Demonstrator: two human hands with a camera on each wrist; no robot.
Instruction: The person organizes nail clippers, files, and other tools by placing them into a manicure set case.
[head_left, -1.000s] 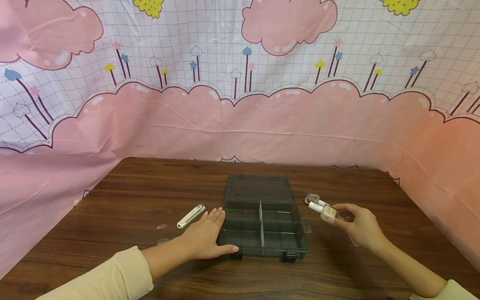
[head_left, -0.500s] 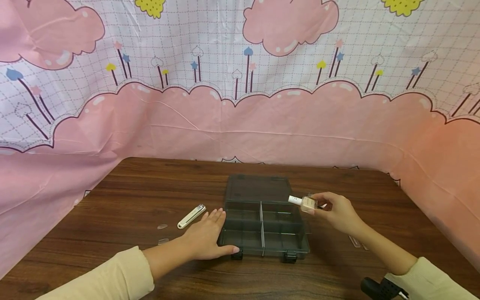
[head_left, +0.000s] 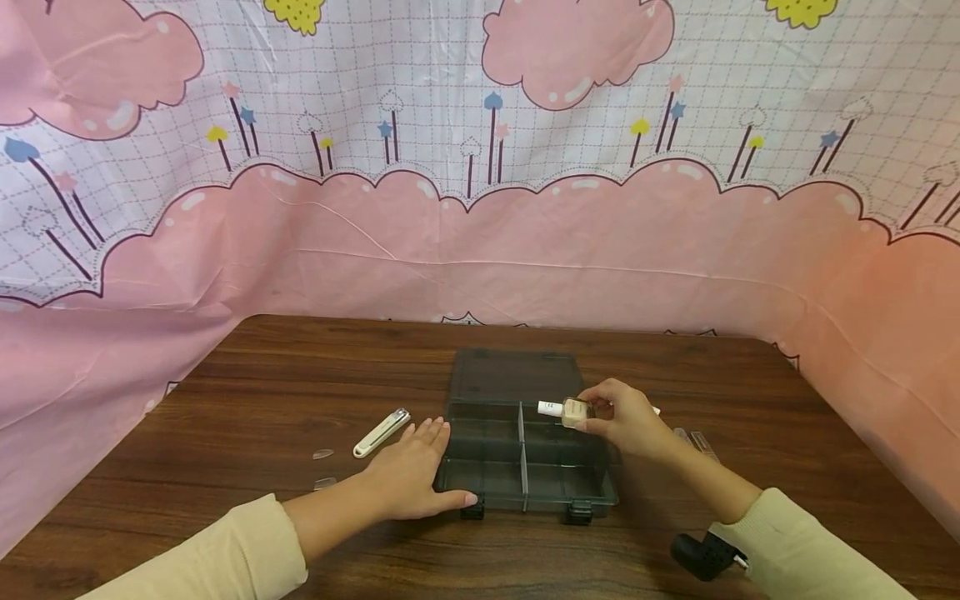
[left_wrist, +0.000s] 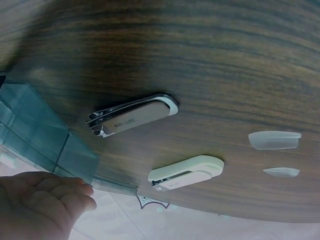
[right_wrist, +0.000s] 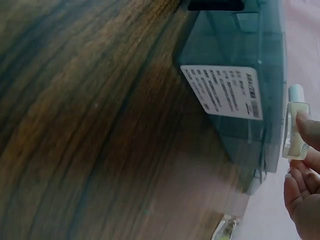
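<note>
My right hand (head_left: 628, 421) pinches a nail polish bottle (head_left: 575, 413) by its glass body, above the back right compartment of the box. Its white cap points left; in the right wrist view the same bottle (right_wrist: 297, 127) sits between thumb and fingers. A translucent dark divided box (head_left: 480, 479) lies with its lid (head_left: 516, 375) laid back. My left hand (head_left: 408, 473) rests against the box's left side with straight fingers. Beside that hand lies a white nail clipper (head_left: 382, 432). The left wrist view also shows a second nail clipper (left_wrist: 134, 117), hidden in the head view.
Two clear nail-shaped pieces (left_wrist: 275, 140) lie at the left. Clear slips (head_left: 702, 444) lie right of the box, partly behind my forearm. Another bottle (right_wrist: 227, 228) stays on the wooden table (head_left: 322, 367). A black device (head_left: 705, 557) is at my right sleeve.
My right hand has carried the nail polish bottle left, from the table beside the box to over its back right compartment. The left hand has stayed in place.
</note>
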